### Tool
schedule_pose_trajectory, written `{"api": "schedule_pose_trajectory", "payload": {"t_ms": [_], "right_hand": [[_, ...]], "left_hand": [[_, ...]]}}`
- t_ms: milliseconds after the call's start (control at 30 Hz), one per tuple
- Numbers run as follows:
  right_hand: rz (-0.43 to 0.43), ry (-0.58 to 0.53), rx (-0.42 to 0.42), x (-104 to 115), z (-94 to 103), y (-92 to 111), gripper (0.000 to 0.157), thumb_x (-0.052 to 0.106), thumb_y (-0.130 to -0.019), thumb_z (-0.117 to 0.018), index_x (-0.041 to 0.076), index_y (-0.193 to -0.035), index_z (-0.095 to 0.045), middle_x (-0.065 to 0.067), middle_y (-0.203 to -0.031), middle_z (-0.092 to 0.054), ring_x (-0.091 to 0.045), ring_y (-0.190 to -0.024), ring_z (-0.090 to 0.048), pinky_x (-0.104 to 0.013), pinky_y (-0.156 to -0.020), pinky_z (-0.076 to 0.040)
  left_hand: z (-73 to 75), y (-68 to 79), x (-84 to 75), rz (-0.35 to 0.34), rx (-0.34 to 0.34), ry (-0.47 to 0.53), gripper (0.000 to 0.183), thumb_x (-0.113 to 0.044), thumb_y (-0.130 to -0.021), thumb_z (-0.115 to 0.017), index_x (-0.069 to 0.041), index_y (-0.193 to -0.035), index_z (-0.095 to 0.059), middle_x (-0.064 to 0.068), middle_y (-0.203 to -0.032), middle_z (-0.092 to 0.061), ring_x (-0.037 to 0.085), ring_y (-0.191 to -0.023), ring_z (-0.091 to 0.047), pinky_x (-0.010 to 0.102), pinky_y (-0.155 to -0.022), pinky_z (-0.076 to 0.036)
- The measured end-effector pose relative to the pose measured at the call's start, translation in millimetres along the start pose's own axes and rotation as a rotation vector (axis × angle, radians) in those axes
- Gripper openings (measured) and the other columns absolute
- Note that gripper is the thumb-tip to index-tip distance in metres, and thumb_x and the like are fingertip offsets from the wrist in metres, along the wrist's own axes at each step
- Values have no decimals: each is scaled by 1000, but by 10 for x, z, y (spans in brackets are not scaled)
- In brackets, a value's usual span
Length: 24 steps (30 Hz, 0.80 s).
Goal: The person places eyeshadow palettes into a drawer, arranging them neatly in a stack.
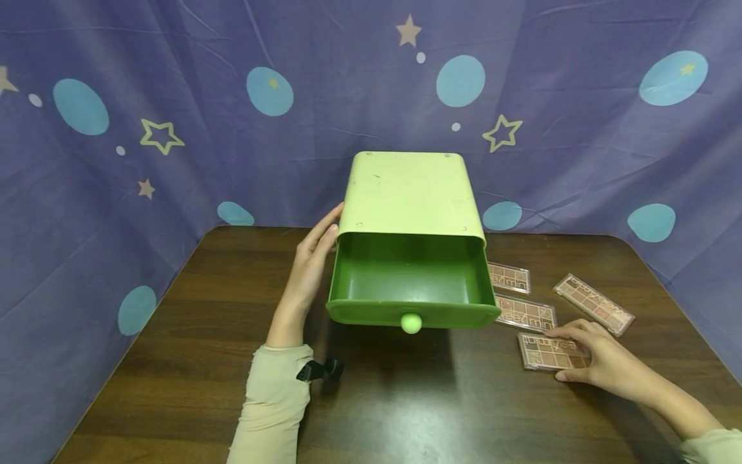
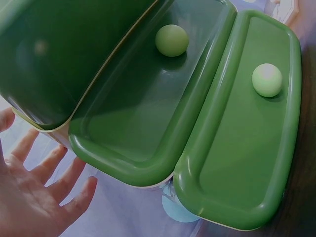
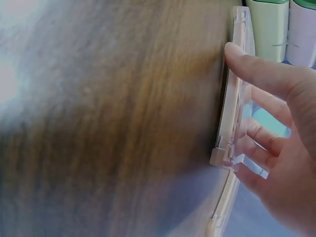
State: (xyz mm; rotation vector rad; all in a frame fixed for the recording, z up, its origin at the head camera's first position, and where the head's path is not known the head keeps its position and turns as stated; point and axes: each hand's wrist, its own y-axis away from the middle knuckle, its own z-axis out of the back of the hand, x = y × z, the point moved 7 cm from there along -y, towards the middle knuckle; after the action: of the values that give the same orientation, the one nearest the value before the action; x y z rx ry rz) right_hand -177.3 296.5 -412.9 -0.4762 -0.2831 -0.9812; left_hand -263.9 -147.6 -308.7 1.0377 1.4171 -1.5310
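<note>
A drawer unit [image 1: 413,193] with a pale green top stands on the table, its top green drawer [image 1: 410,277] pulled out and bare inside. Two lower drawer fronts with round knobs, one of them this front [image 2: 237,128], show closed in the left wrist view. My left hand [image 1: 308,267] lies along the unit's left side, fingers extended. At the right, my right hand [image 1: 608,361] pinches an eyeshadow palette [image 1: 545,353] across its long edges, thumb on the near edge. That palette lies flat on the table in the head view; its right end is partly hidden by the hand.
Beyond the right hand lie more eyeshadow palettes: one angled [image 1: 594,304], one beside the drawer [image 1: 526,313], and one farther back [image 1: 510,277], partly hidden by the unit. A purple patterned curtain [image 1: 348,84] hangs behind the dark wooden table [image 1: 174,361].
</note>
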Motion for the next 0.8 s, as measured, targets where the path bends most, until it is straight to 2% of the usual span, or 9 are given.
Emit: {"api": "schedule_pose_trajectory", "payload": {"t_ms": [200,333,433,500,600,700,767,800], "right_hand": [[30,0,-20,81,51,-18,68,20,-57,-95,7,-118,-66,2,-105,-54,-2,-76,-40,-24,-59,-39],[46,8,-32,187,120,-65,68,21,-58,-95,10,-118,-66,0,-110,-58,0,-83,-45,-21,-66,-43],[20,-20,-13,262,198,-106,67,20,-62,-94,10,-122,-64,-1,-112,-61,1,-89,-49,-18,-68,-45],[-29,-31,6,296,257,-125,66,22,-67,-92,11,-125,-63,1,-106,-61,1,-87,-49,-18,-64,-45],[-102,-11,22,340,359,-146,64,26,-72,-90,13,-128,-62,-1,-111,-63,0,-88,-50,-23,-64,-44],[-137,1,14,395,460,-155,64,29,-73,-89,17,-130,-63,-6,-124,-63,5,-109,-47,-16,-77,-42],[-107,27,-22,459,537,-166,65,28,-70,-90,19,-129,-64,-5,-130,-60,10,-120,-39,-10,-85,-36],[-90,34,-40,492,574,-172,66,27,-69,-91,20,-130,-64,-2,-131,-59,11,-121,-36,-8,-84,-32]], "left_hand": [[0,-3,-1,-10,0,3,44,-28,-106,-46,-19,-148,-49,-8,-147,-49,14,-123,-51,34,-96,-43],[2,-9,0,-12,-3,3,44,-27,-106,-45,-17,-149,-48,-6,-148,-49,14,-121,-52,33,-96,-42],[2,-10,2,-9,-5,0,44,-27,-106,-45,-18,-149,-48,-6,-148,-49,14,-120,-52,33,-96,-42],[3,-10,2,-8,-6,-2,44,-27,-106,-45,-18,-149,-48,-5,-148,-49,14,-119,-52,33,-96,-42],[3,-9,1,-8,-6,-2,44,-27,-106,-45,-18,-148,-49,-5,-147,-49,14,-119,-53,33,-96,-43],[2,-8,0,-8,-6,-4,43,-27,-106,-45,-18,-148,-49,-6,-147,-50,14,-119,-53,33,-96,-42],[4,-11,2,-7,-4,-6,43,-28,-106,-45,-19,-148,-49,-7,-146,-50,14,-119,-53,34,-97,-42],[5,-12,0,-7,-4,-6,43,-28,-106,-45,-19,-148,-49,-8,-146,-50,14,-119,-53,34,-97,-42]]}}
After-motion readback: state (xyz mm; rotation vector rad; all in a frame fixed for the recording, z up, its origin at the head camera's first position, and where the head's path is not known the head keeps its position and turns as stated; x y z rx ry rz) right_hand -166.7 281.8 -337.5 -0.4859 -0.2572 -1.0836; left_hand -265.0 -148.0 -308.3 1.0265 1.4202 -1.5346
